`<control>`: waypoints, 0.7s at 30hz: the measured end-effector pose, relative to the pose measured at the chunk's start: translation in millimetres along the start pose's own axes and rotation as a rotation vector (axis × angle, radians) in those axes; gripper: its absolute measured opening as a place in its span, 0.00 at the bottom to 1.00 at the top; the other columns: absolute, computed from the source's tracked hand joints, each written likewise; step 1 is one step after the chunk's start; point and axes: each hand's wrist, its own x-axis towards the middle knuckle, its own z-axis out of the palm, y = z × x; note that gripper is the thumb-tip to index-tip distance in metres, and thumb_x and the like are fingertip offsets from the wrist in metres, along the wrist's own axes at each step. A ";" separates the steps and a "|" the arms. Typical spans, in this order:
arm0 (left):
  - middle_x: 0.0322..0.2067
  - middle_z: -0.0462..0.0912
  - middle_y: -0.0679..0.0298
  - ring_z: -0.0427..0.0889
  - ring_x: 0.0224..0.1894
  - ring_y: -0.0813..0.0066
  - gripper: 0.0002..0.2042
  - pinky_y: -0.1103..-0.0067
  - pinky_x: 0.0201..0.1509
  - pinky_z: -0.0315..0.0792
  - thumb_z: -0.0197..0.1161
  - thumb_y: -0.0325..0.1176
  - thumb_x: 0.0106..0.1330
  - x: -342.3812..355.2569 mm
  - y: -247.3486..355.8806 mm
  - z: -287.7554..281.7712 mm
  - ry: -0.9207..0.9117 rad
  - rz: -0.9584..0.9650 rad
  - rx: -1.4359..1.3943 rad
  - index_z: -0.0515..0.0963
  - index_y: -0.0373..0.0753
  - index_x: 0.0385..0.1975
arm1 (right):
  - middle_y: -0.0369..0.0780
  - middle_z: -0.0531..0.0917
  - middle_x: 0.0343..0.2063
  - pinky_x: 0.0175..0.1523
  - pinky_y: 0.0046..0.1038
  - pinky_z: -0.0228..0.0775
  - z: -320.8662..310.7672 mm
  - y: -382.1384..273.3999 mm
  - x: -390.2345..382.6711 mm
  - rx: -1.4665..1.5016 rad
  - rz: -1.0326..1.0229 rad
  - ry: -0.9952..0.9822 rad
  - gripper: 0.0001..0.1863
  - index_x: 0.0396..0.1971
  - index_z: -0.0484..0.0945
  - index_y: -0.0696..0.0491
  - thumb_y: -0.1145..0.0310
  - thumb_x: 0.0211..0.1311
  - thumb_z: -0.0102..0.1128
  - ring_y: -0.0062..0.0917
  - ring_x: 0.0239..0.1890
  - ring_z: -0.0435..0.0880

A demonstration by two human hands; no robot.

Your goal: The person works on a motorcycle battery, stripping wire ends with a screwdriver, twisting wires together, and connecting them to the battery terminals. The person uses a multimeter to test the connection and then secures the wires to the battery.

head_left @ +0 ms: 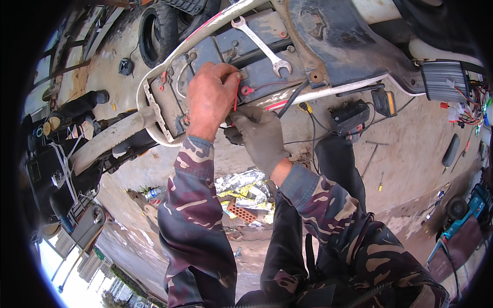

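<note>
A thin red wire [236, 98] runs between my two hands over the battery compartment of a vehicle. My bare left hand [209, 97] pinches its upper part with thumb and fingers. Just below, my right hand [259, 136], in a grey glove, is closed around the wire's lower end; the very tip is hidden. Grey batteries [264, 74] with red and dark terminals lie under and beyond my hands. Across them rests an open-ended wrench [261, 45]. A thick black cable [294, 97] comes out beside my right hand.
A black charger-like box [349, 117] with cables and a yellow plug [306, 107] lies on the ground to the right. Beyond are a finned metal controller [444, 82] with loose coloured wires, and tyres [154, 36] at the far left. A perforated brick [241, 211] lies near my legs.
</note>
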 end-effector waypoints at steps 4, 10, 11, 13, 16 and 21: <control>0.37 0.84 0.55 0.85 0.40 0.49 0.08 0.61 0.46 0.77 0.67 0.37 0.66 -2.9 3.4 0.9 0.010 0.016 0.104 0.88 0.42 0.37 | 0.37 0.89 0.33 0.35 0.21 0.80 -0.1 0.9 1.4 -0.001 -0.004 -0.006 0.08 0.40 0.85 0.60 0.71 0.70 0.62 0.20 0.32 0.89; 0.37 0.83 0.54 0.85 0.39 0.48 0.08 0.61 0.43 0.77 0.66 0.36 0.67 -5.4 6.1 2.7 0.034 0.057 0.138 0.88 0.41 0.35 | 0.36 0.88 0.33 0.35 0.21 0.79 -1.3 0.9 1.5 0.004 -0.008 -0.025 0.08 0.40 0.86 0.59 0.71 0.70 0.62 0.20 0.33 0.89; 0.37 0.83 0.54 0.84 0.39 0.48 0.08 0.60 0.43 0.77 0.66 0.36 0.67 -6.0 6.4 2.9 0.039 0.064 0.133 0.88 0.41 0.36 | 0.36 0.88 0.33 0.35 0.21 0.79 -1.3 0.8 1.4 0.004 0.003 -0.020 0.08 0.40 0.86 0.59 0.71 0.71 0.62 0.20 0.33 0.89; 0.36 0.82 0.54 0.84 0.38 0.48 0.08 0.61 0.43 0.77 0.66 0.36 0.66 -6.9 6.8 3.0 0.046 0.076 0.124 0.88 0.40 0.36 | 0.37 0.88 0.33 0.35 0.21 0.80 -1.0 0.9 1.1 0.021 0.001 -0.019 0.08 0.39 0.85 0.59 0.72 0.71 0.61 0.20 0.33 0.89; 0.36 0.82 0.54 0.84 0.38 0.48 0.07 0.61 0.42 0.77 0.66 0.35 0.66 -8.2 7.5 3.6 0.054 0.085 0.116 0.88 0.40 0.36 | 0.37 0.88 0.33 0.35 0.22 0.80 -1.5 1.2 1.6 0.034 -0.011 -0.030 0.08 0.39 0.85 0.60 0.72 0.71 0.61 0.20 0.33 0.89; 0.35 0.82 0.54 0.84 0.37 0.49 0.07 0.61 0.41 0.77 0.66 0.35 0.65 -8.1 8.1 5.2 0.067 0.081 0.123 0.88 0.40 0.35 | 0.38 0.88 0.33 0.35 0.23 0.81 -1.6 2.4 2.6 0.047 -0.011 -0.032 0.08 0.39 0.85 0.62 0.73 0.71 0.60 0.20 0.33 0.89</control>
